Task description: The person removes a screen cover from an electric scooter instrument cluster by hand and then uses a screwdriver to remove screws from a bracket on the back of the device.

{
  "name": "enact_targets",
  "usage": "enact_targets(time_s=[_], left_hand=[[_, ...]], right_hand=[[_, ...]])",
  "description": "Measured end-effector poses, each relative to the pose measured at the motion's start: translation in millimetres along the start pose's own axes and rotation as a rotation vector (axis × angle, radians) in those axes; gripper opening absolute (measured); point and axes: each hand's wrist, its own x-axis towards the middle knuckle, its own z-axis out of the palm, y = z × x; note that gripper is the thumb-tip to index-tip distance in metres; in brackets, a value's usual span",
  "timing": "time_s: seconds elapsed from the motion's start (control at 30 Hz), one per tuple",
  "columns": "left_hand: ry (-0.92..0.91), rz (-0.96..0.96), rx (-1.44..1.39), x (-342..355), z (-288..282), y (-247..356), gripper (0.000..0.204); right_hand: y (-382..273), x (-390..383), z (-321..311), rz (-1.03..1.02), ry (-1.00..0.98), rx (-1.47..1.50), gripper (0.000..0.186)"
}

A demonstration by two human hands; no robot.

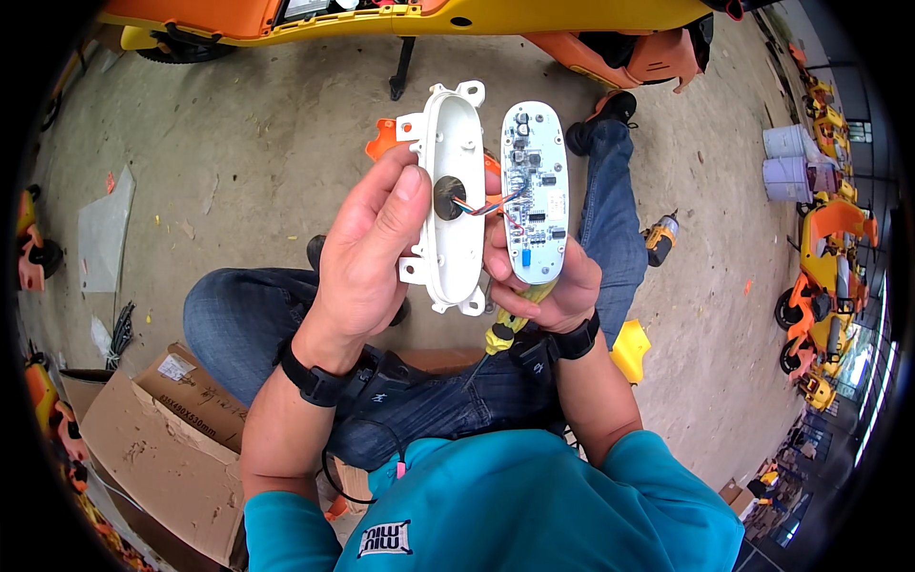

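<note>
My left hand (pixel 370 238) is closed round the left side of a white oval plastic housing (pixel 456 257), its thumb along the rim and the hollow side facing me. The housing has mounting tabs and a dark round hole in its middle. Thin coloured wires (pixel 486 206) run from that hole to an oval white circuit board (pixel 545 214) with black chips and a blue component. In my right hand (pixel 562 291), the board is gripped at its lower end. A yellow-handled screwdriver (pixel 503 334) is tucked in the same hand, its shaft pointing down to the left.
A yellow and orange scooter body (pixel 362 24) spans the top, its stand reaching down. An open cardboard box (pixel 172 448) sits at lower left. A power drill (pixel 660 236) and a yellow plastic piece (pixel 630 351) lie right of my leg. Buckets (pixel 787 162) and more scooters stand far right.
</note>
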Motion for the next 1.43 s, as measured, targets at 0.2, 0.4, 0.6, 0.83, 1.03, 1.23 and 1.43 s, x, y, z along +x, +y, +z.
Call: enact_targets(time_s=[0.2,0.4,0.6,0.83,1.03,1.23,1.43], left_hand=[[0.046,0.025,0.001,-0.3,5.9,2.2,0.052],[0.06,0.014,-0.033,0.0,4.5,1.5,0.048],[0.017,0.021,-0.109,-0.3,1.6,1.7,0.044],[-0.006,0.007,-0.188,0.0,2.9,2.6,0.043],[-0.045,-0.011,-0.249,0.3,0.1,3.0,0.043],[-0.017,-0.038,-0.186,-0.5,-0.9,4.5,0.041],[-0.022,-0.019,-0.114,-1.8,-1.2,5.3,0.046]], right_hand=[[1.2,1.4,10.4,-0.019,0.061,-0.02,0.067],[-0.6,-0.2,2.9,0.004,0.0,0.005,0.07],[1.6,0.8,12.3,-0.009,0.066,0.004,0.072],[1.8,1.5,13.0,-0.033,0.05,-0.03,0.075],[1.9,2.9,14.4,-0.033,0.031,0.0,0.075],[0.4,0.5,15.8,0.005,0.064,-0.09,0.072],[-4.6,-3.2,11.4,0.038,0.067,-0.13,0.074]])
